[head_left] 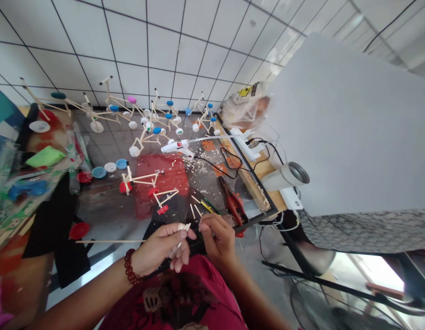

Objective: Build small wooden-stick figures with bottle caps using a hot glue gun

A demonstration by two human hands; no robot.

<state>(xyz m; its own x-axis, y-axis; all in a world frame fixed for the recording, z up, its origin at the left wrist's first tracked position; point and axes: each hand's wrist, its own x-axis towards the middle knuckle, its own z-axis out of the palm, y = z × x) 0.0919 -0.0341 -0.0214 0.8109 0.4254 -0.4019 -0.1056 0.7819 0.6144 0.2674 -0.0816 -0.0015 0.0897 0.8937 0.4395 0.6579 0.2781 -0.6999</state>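
Note:
My left hand, with a red bead bracelet on its wrist, pinches short wooden sticks between thumb and fingers over the table's front edge. Just to the right, my right hand is closed with its fingers curled; whatever it may hold is hidden. Ahead of the hands lie loose stick pieces, a yellow-and-green pen-like tool and red-handled pliers. A small stick frame with red bottle caps stands on the red sheet.
Several stick bicycle models with cap wheels stand along the tiled wall. A white glue gun lies before them, its black cord running right. Wood scraps lie about. A power strip and white cylinder are at right.

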